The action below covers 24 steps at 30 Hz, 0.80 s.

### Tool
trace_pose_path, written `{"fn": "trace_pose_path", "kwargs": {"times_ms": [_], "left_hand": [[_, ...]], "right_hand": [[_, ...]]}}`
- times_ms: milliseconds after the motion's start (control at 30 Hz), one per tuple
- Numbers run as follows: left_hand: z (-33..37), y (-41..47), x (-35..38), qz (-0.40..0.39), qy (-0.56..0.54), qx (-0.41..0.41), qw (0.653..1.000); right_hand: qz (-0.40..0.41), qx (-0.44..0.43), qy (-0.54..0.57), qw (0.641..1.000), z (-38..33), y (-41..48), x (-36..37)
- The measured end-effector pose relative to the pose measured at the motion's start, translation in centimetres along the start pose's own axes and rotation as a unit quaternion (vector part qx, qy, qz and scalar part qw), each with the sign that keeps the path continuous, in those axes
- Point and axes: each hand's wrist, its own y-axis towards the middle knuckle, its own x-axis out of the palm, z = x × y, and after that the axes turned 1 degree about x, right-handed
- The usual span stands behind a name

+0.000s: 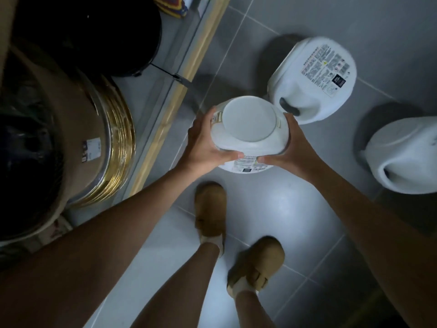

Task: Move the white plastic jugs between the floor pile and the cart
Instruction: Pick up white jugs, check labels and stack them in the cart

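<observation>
Jug (248, 129) mid-frame, base toward camera; left hand (203, 147) and right hand (288, 147) wrap its sides, fingers curled round it; probably light, stiff, slick; two-hand side grip suits.

The jug (249, 131) is held between the left hand (203, 147) and right hand (290, 150) over the floor (307, 209), the cart (169, 114) to its left, a second jug (314, 79) lying just behind it, a third jug (406, 157) farther right, the shoes (210, 209) below
</observation>
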Motion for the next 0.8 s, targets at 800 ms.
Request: {"fn": "trace_pose_path", "kwargs": {"times_ms": [800], "left_hand": [[23.8,-34.3,-16.6,0.131,-0.158,-0.073,0.976]], "right_hand": [[-0.151,0.0,-0.062,0.987,-31.7,-29.1,-6.6]]}}
